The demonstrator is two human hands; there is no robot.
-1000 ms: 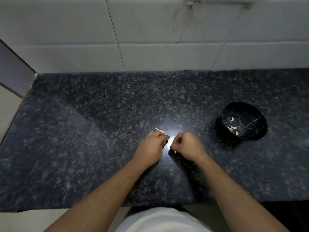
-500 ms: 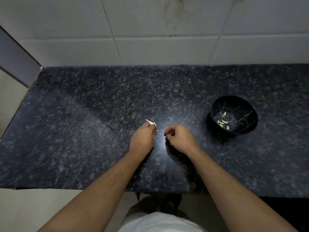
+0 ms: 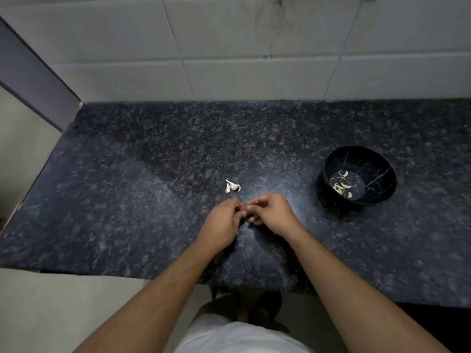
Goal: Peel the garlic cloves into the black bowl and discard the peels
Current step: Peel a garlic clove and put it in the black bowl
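Observation:
My left hand [image 3: 224,220] and my right hand [image 3: 272,212] meet fingertip to fingertip over the dark granite counter [image 3: 127,200]. Their curled fingers pinch something small between them, mostly hidden; it looks like a garlic clove. Just beyond the hands, a small white clump of garlic cloves with skin [image 3: 232,186] lies on the counter. The black bowl [image 3: 382,184] stands to the right, with several peeled cloves [image 3: 342,186] on its bottom.
A white tiled wall [image 3: 229,59] closes the back of the counter. A grey panel [image 3: 33,80] bounds the left end. The counter's front edge runs just below my wrists, with floor and my feet under it.
My hands have drawn back toward me and closed together, uncovering the garlic clump on the counter. The camera has tilted, so the scene shifts in view.

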